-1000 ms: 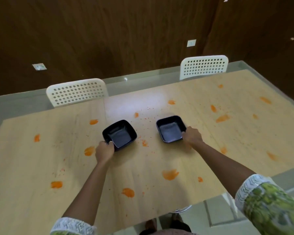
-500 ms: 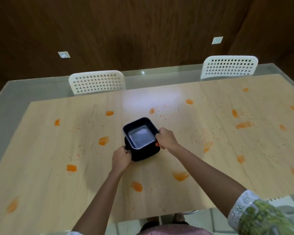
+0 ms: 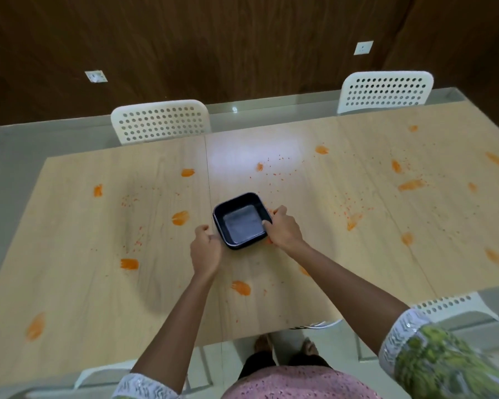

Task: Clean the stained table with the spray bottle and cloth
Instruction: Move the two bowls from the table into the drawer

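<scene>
Two black square bowls sit nested, one inside the other, at the middle of the light wood table. My right hand grips the stack's right rim, thumb over the edge. My left hand is curled against the stack's near left corner. Orange stains dot the tabletop, such as a smear left of the bowls, one near the front edge and one at the right. Fine orange specks are scattered around them. No spray bottle or cloth shows in view.
Two white perforated chairs stand at the table's far side, in front of a dark wood wall. Another white chair back shows at the near right edge. A glass border rims the tabletop.
The two bowls stood apart, one in each hand. I brought them together and nested the right one into the left one; the stack now rests on the table.
</scene>
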